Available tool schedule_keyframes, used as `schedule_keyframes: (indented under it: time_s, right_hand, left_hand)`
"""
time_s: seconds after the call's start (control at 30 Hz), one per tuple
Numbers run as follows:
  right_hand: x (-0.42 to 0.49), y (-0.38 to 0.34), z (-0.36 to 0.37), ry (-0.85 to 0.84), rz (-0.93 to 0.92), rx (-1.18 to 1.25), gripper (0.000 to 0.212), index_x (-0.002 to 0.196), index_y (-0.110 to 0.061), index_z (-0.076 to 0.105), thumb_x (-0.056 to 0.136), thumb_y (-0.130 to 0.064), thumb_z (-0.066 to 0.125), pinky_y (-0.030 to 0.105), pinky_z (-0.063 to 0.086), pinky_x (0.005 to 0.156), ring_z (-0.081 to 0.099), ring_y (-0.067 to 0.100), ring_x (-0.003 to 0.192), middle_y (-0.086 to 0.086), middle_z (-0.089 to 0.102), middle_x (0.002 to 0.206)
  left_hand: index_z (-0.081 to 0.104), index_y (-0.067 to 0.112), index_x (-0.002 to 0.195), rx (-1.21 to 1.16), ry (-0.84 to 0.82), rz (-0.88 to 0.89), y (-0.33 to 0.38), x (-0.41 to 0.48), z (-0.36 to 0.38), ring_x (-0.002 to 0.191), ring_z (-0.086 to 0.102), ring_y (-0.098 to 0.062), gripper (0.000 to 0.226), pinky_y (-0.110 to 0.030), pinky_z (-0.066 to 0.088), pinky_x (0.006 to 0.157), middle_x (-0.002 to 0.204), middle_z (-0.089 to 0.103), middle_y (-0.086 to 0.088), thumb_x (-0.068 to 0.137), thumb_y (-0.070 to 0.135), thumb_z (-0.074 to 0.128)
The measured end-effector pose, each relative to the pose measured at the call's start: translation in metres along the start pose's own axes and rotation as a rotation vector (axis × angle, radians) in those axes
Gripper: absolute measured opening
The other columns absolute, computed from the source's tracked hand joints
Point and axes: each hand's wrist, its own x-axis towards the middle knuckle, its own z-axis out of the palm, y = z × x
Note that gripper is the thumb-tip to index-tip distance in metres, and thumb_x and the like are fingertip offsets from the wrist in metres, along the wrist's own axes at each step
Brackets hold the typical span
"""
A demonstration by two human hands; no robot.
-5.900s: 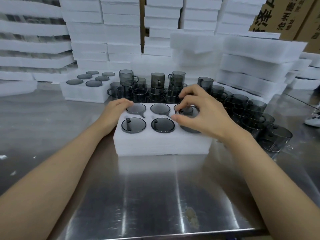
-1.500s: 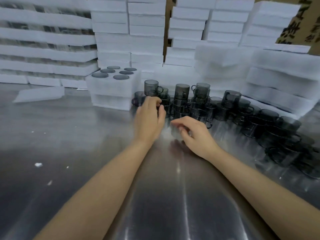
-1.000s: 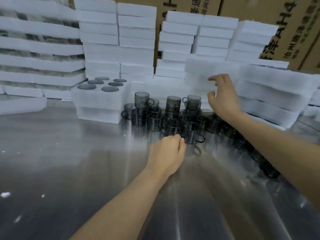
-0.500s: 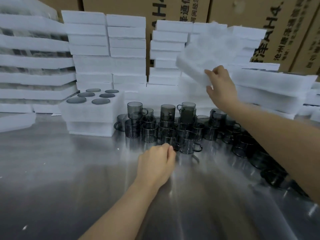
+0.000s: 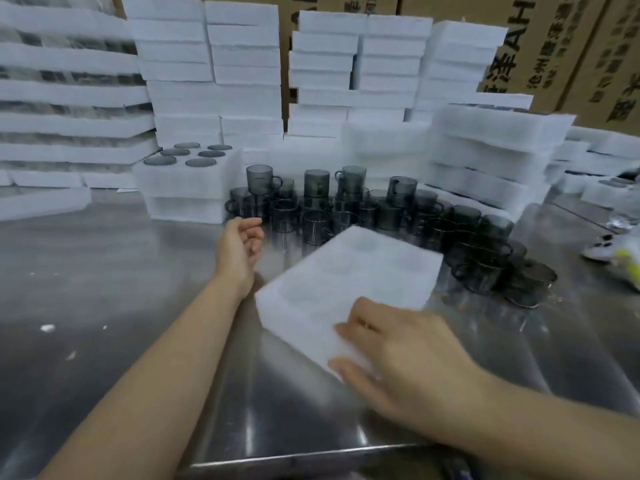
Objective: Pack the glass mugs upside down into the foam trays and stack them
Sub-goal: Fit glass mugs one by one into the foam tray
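An empty white foam tray (image 5: 349,282) with round pockets lies at an angle on the steel table in front of me. My right hand (image 5: 398,355) grips its near corner, thumb on the side and fingers on top. My left hand (image 5: 240,247) hovers to the tray's left, fingers loosely curled and holding nothing. Behind the tray stands a crowd of smoky grey glass mugs (image 5: 346,209), some stacked two high. A filled foam tray (image 5: 188,174) with upside-down mugs tops a short stack at the back left.
Tall piles of white foam trays (image 5: 214,74) line the back of the steel table (image 5: 104,278), with cardboard boxes (image 5: 561,46) behind. More foam trays (image 5: 491,147) are heaped at the right. A white and yellow object (image 5: 620,251) lies at the far right edge.
My right hand pulled an empty foam tray off the back pile and brought it down in front of me. My left hand lifted off the mugs and opened a little.
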Motion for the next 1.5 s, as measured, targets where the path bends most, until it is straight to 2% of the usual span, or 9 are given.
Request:
schedule_keyframes:
  time_s: [0.13,0.23,0.37,0.73,0.87,0.97,1.13,1.27,1.5]
  right_hand:
    - [0.022,-0.009,0.009,-0.021,0.136,0.427,0.052,0.135,-0.022,0.050,0.094,-0.053,0.044,0.029,0.050,0.073,0.060,0.014,0.094,-0.007,0.054,0.113]
    - [0.060,0.025,0.009,0.405,0.288,0.773,0.029,0.112,-0.019,0.068,0.093,-0.033,0.051,0.006,0.043,0.055,0.064,-0.001,0.070,-0.019,0.064,0.081]
    - [0.086,0.090,0.047,0.802,0.641,0.706,0.022,0.091,-0.018,0.070,0.093,-0.013,0.049,0.030,0.046,0.064,0.060,0.012,0.071,-0.006,0.065,0.077]
    - [0.062,0.151,0.086,0.149,1.027,1.061,0.029,0.063,-0.009,0.072,0.083,-0.024,0.057,0.032,0.044,0.062,0.054,0.017,0.060,0.005,0.067,0.064]
    - [0.061,0.159,0.102,0.365,1.097,1.264,0.034,0.060,-0.013,0.067,0.091,-0.019,0.057,0.028,0.045,0.060,0.056,0.013,0.056,0.002,0.065,0.060]
    - [0.067,0.160,0.121,0.415,1.025,1.176,0.016,0.090,-0.020,0.066,0.094,-0.010,0.053,0.026,0.050,0.082,0.059,0.015,0.092,0.006,0.063,0.106]
    - [0.086,0.167,0.130,0.059,0.722,1.028,0.052,0.143,-0.017,0.039,0.095,-0.021,0.058,0.026,0.021,0.113,0.030,0.010,0.134,-0.001,0.030,0.146]
    - [0.079,0.166,0.137,0.027,0.546,0.754,0.052,0.139,-0.023,0.046,0.090,-0.027,0.064,0.028,0.026,0.109,0.031,0.013,0.136,-0.002,0.030,0.151]
    - [0.078,0.166,0.141,0.285,0.639,0.687,0.012,0.091,-0.017,0.053,0.088,-0.009,0.062,0.016,0.048,0.072,0.059,0.017,0.080,0.002,0.061,0.093]
  left_hand:
    - [0.054,0.011,0.080,-0.129,0.091,-0.026,0.011,0.000,-0.004,0.033,0.036,-0.003,0.034,-0.014,0.017,0.030,0.045,0.052,0.007,0.101,0.025,0.031]
    - [0.055,0.014,0.077,-0.055,0.227,0.068,0.018,0.005,-0.008,0.045,0.034,-0.005,0.034,-0.015,0.018,0.037,0.064,0.051,0.003,0.099,0.024,0.032]
    - [0.054,0.016,0.075,0.030,0.197,0.065,0.029,0.014,-0.019,0.038,0.030,-0.003,0.028,-0.016,0.014,0.037,0.065,0.047,0.005,0.096,0.024,0.036]
    - [0.065,0.018,0.094,0.722,-0.853,-0.353,0.037,-0.004,-0.029,0.086,0.066,-0.018,0.040,-0.030,0.055,0.075,0.098,0.069,-0.002,0.057,0.020,0.080]
    - [0.071,0.022,0.087,0.835,-0.737,-0.216,0.048,-0.009,-0.029,0.082,0.067,-0.016,0.018,-0.024,0.053,0.071,0.092,0.072,-0.003,0.071,0.014,0.076]
    - [0.070,0.018,0.088,1.012,-0.528,0.045,0.046,-0.010,-0.023,0.085,0.063,-0.013,0.015,-0.024,0.045,0.084,0.089,0.071,-0.001,0.085,0.004,0.066]
    - [0.070,0.017,0.088,1.060,-0.591,0.228,0.047,-0.016,-0.015,0.086,0.065,-0.003,0.024,-0.011,0.048,0.076,0.094,0.072,0.001,0.087,-0.006,0.062]
    - [0.069,0.017,0.103,1.095,-0.388,0.415,0.046,-0.012,-0.016,0.099,0.058,-0.009,0.026,-0.005,0.040,0.082,0.111,0.063,0.002,0.082,0.003,0.073]
    - [0.038,0.034,0.140,1.326,-0.267,-0.143,0.058,-0.008,-0.032,0.117,0.040,-0.020,0.089,-0.033,0.037,0.100,0.130,0.022,0.008,0.055,0.048,0.064]
